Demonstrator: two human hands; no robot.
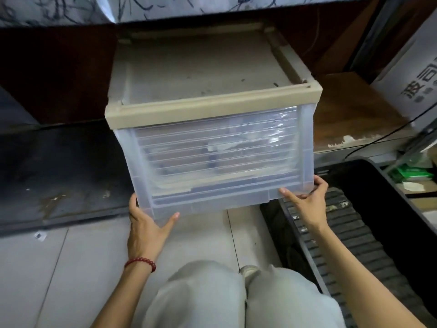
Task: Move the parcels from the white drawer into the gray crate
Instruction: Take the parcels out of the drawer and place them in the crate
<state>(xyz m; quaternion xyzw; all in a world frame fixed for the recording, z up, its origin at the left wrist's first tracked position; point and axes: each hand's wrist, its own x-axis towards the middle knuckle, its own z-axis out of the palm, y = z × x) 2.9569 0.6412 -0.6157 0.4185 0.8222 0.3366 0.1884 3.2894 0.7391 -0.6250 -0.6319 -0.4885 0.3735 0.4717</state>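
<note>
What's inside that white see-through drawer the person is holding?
Through the white drawer's ribbed, cloudy front, only blurred pale and dark flat shapes show, likely parcels. The plastic and beige top hide their number and form.

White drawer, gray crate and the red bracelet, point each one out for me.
white drawer [212,147], head view, on its clear ribbed front panel.
gray crate [335,235], head view, on its ribbed wall, right of the drawer.
red bracelet [142,259], head view, on the beads at the left wrist.
</note>
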